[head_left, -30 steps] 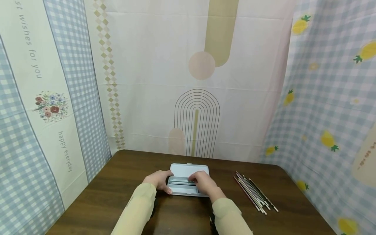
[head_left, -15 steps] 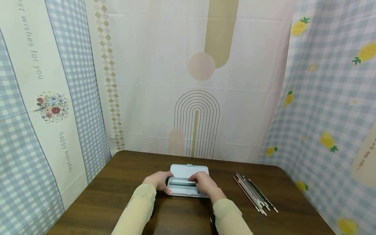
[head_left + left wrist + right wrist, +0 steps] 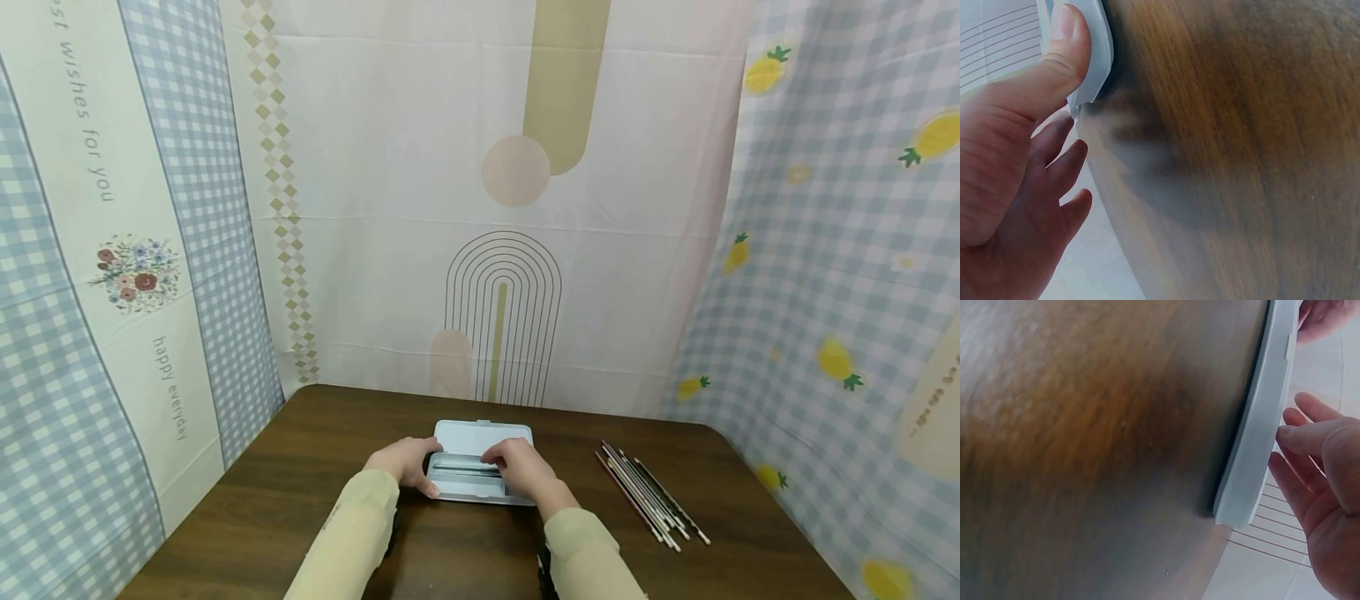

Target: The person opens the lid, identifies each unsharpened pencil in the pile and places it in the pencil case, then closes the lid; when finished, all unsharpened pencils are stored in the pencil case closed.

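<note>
A pale blue-white pencil case (image 3: pixel 472 499) stands with its lid (image 3: pixel 467 436) raised at the back. Thin dark and light strips run lengthwise inside it, too small to identify. My left hand (image 3: pixel 401 461) grips the case's left end, its thumb on the front corner in the left wrist view, with the other fingers farther back. Over the right part of the case, my right hand (image 3: pixel 522 468) reaches in from above. In the right wrist view its thumb and fingertips are at the case's upper edge; the wall hides whatever they may hold.
Several thin pencils (image 3: pixel 648 492), dark and pale, lie in a loose bundle on the brown wooden table (image 3: pixel 337 417) to the right. Patterned curtains (image 3: pixel 360 208) hang behind the table and at both sides.
Inside the case the dark lines have become narrower and a pale strip shows more. Both hands stay at nearly the same places on the case; the pencils at the right have not moved.
</note>
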A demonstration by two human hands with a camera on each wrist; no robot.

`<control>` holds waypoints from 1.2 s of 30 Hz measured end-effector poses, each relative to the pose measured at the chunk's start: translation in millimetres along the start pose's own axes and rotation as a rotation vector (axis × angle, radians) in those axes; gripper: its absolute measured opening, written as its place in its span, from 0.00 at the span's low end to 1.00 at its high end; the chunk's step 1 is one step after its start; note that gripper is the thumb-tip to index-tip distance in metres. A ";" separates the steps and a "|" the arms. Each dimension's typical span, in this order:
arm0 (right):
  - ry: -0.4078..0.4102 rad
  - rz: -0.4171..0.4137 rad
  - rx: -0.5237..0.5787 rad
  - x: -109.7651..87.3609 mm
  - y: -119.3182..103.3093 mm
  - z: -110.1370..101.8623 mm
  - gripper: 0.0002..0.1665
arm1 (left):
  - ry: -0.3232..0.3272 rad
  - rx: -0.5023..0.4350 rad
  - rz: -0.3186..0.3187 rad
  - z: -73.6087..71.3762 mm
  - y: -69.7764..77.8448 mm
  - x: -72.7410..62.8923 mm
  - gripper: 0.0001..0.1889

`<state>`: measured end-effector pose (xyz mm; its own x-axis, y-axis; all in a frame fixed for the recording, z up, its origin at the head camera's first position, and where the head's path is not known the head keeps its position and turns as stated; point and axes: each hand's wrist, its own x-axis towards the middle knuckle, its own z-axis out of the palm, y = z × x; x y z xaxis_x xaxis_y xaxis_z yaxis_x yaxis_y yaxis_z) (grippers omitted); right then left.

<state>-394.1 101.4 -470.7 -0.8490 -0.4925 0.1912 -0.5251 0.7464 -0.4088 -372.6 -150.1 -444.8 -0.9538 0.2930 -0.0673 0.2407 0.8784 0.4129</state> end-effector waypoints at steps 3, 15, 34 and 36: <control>0.002 0.004 0.006 0.1 0.3 0.1 0.16 | -0.001 -0.004 -0.004 0.1 0.4 -0.5 0.43; 0.005 0.007 0.020 -3.7 5.7 -5.2 0.17 | 0.002 -0.003 -0.005 0.8 0.5 -0.9 0.43; 0.102 -0.007 0.059 -30.0 31.6 -23.1 0.15 | 0.000 0.004 -0.001 0.9 0.8 -0.2 0.43; 0.108 0.007 0.065 -33.4 35.7 -23.8 0.15 | 0.002 0.005 -0.002 0.7 1.1 -0.8 0.43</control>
<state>-385.9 155.1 -470.5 -0.8561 -0.4336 0.2813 -0.5168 0.7173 -0.4673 -371.5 -149.1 -445.0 -0.9546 0.2904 -0.0659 0.2397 0.8807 0.4086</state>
